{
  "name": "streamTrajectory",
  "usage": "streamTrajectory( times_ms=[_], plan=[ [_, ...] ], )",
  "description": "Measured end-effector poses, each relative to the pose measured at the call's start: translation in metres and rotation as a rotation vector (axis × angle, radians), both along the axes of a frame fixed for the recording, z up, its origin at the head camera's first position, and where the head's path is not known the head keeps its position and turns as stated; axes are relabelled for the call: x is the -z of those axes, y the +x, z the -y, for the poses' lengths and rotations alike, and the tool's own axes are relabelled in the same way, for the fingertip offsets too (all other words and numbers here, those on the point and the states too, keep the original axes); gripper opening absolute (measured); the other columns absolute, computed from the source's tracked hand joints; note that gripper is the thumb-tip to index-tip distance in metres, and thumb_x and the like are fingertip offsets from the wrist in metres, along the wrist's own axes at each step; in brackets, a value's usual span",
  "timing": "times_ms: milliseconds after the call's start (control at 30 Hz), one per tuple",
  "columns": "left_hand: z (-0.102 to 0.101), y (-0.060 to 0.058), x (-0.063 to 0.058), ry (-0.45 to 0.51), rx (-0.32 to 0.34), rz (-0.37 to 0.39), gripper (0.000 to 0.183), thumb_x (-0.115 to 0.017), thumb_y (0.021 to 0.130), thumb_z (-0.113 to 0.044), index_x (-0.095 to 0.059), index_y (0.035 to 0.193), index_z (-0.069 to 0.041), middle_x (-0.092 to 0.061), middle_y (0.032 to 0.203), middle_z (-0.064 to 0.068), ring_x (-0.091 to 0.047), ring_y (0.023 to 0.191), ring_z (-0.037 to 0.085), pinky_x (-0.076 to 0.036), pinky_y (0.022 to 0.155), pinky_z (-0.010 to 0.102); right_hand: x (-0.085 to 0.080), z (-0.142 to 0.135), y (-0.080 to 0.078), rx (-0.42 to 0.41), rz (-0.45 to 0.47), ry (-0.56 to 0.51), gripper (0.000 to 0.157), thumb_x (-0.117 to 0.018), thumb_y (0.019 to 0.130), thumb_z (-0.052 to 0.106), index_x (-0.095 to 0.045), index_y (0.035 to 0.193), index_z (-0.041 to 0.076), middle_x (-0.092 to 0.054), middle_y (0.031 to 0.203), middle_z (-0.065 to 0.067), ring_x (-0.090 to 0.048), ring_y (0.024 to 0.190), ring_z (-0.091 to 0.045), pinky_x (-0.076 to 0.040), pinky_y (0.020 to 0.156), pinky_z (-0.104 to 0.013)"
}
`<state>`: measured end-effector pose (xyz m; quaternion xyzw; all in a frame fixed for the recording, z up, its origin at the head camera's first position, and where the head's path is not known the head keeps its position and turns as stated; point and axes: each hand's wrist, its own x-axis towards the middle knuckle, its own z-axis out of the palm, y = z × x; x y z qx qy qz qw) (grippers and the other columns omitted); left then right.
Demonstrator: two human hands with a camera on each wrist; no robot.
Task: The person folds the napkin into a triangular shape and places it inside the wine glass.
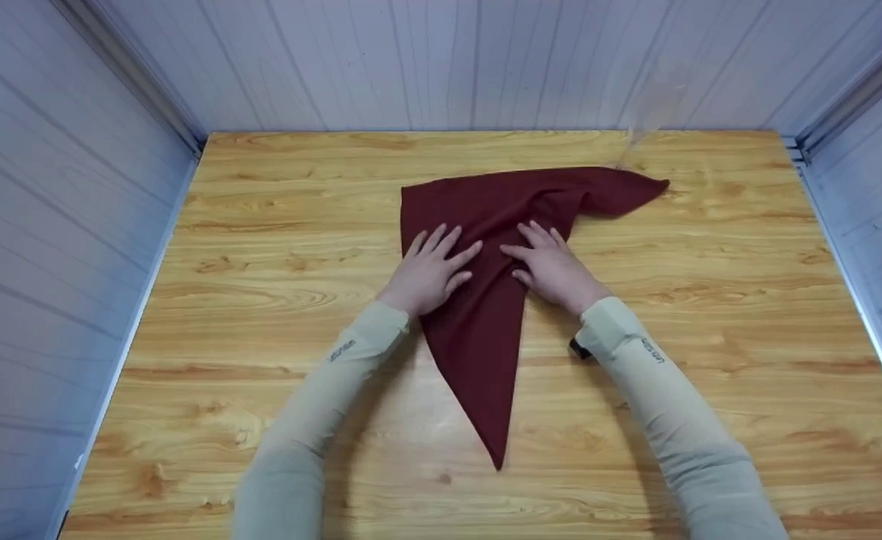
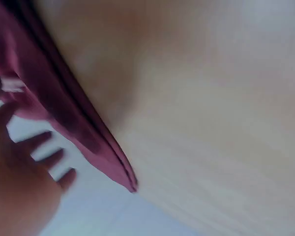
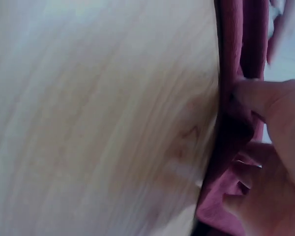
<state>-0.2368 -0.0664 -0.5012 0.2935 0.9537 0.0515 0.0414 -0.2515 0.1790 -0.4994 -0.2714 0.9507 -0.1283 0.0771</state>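
Note:
A dark red cloth lies on the wooden table, partly folded, with one long point toward the near edge and another reaching to the far right. Wrinkles run across its middle, between the hands. My left hand rests on the cloth's left side, fingers spread. On the right edge of the cloth lies my right hand, its fingers spread and slightly bent on the fabric. In the right wrist view, the thumb touches the cloth's layered edge. The left wrist view has the left hand beside the layered cloth edge.
Pale panelled walls stand at the back and both sides of the table. Light sleeves cover both arms, and a dark band shows at the right wrist. A thin transparent strip stands near the back edge.

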Motion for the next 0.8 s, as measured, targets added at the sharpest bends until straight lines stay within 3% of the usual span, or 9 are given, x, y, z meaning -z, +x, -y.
streamTrajectory(
  times_ms=[167, 333, 433, 633, 800],
  plan=[
    [0.000, -0.025, 0.000, -0.011, 0.031, 0.083, 0.052, -0.030, 0.103, -0.045, -0.017, 0.152, -0.036, -0.014, 0.158, 0.006, -0.012, 0.144, 0.029, -0.012, 0.115, 0.048, 0.000, 0.010, 0.008, -0.022, -0.200, 0.000, 0.037, -0.064, 0.092, 0.013, -0.062, 0.129, 0.012, -0.048, 0.124, -0.017, -0.042, 0.114, -0.035, -0.037, 0.098, -0.046],
    [0.000, -0.031, 0.005, -0.031, 0.011, 0.138, 0.052, -0.029, 0.103, -0.045, -0.014, 0.152, -0.039, -0.010, 0.159, 0.002, -0.013, 0.143, 0.032, -0.016, 0.113, 0.053, 0.001, 0.022, 0.022, 0.008, -0.214, 0.014, 0.033, -0.058, 0.094, 0.006, -0.062, 0.127, 0.007, -0.056, 0.114, -0.016, -0.055, 0.096, -0.035, -0.051, 0.079, -0.043],
    [0.000, -0.031, 0.005, -0.041, 0.006, 0.122, 0.051, -0.030, 0.103, -0.045, -0.016, 0.152, -0.039, -0.011, 0.159, 0.002, -0.013, 0.143, 0.032, -0.017, 0.112, 0.055, -0.001, 0.028, 0.031, 0.041, -0.191, 0.032, 0.036, -0.056, 0.095, 0.014, -0.058, 0.130, 0.004, -0.058, 0.118, -0.020, -0.058, 0.097, -0.038, -0.052, 0.079, -0.045],
    [0.001, -0.030, 0.004, -0.071, -0.002, 0.108, 0.054, -0.031, 0.101, -0.051, -0.017, 0.152, -0.040, -0.013, 0.159, 0.002, -0.013, 0.143, 0.032, -0.018, 0.111, 0.055, 0.001, 0.034, 0.042, 0.053, -0.109, 0.076, 0.062, -0.057, 0.094, 0.046, -0.050, 0.138, 0.003, -0.044, 0.134, -0.032, -0.047, 0.119, -0.046, -0.043, 0.097, -0.049],
    [0.003, -0.027, 0.004, -0.069, -0.017, 0.124, 0.055, -0.034, 0.099, -0.053, -0.021, 0.151, -0.039, -0.015, 0.158, 0.002, -0.012, 0.143, 0.033, -0.017, 0.111, 0.056, 0.007, 0.031, 0.043, 0.040, -0.091, 0.087, 0.068, -0.057, 0.091, 0.052, -0.048, 0.140, 0.005, -0.037, 0.141, -0.033, -0.041, 0.127, -0.046, -0.037, 0.104, -0.046]
  ],
)
